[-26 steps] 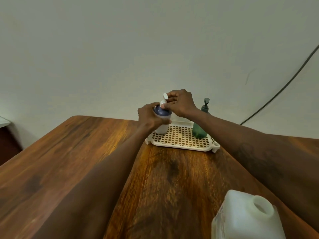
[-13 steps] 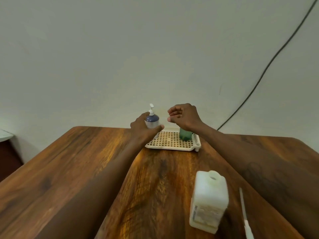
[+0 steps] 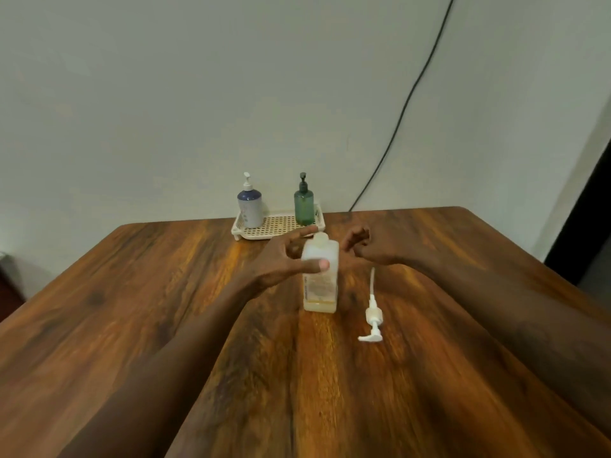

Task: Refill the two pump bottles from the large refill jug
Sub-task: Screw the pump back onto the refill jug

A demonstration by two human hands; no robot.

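Observation:
The translucent white refill jug (image 3: 321,285) stands uncapped mid-table, with a little yellowish liquid at its bottom. My left hand (image 3: 284,259) is spread around the jug's upper part; its thumb lies on the front and its fingers reach behind the neck. My right hand (image 3: 363,244) hovers just right of the jug, fingers loosely curled and holding nothing. At the far edge, the blue-and-white pump bottle (image 3: 250,206) and the green pump bottle (image 3: 304,204) stand upright in a cream perforated tray (image 3: 277,228), both with their pumps on.
A loose white pump head with its dip tube (image 3: 373,312) lies on the wooden table (image 3: 165,309), right of the jug. A black cable (image 3: 406,104) runs down the wall behind the table. A dark doorway edge shows at the far right.
Both hands have left the blue-and-white bottle and drawn back from the tray to the jug. The left hand now spreads around the jug. The view has pulled back and tilted down.

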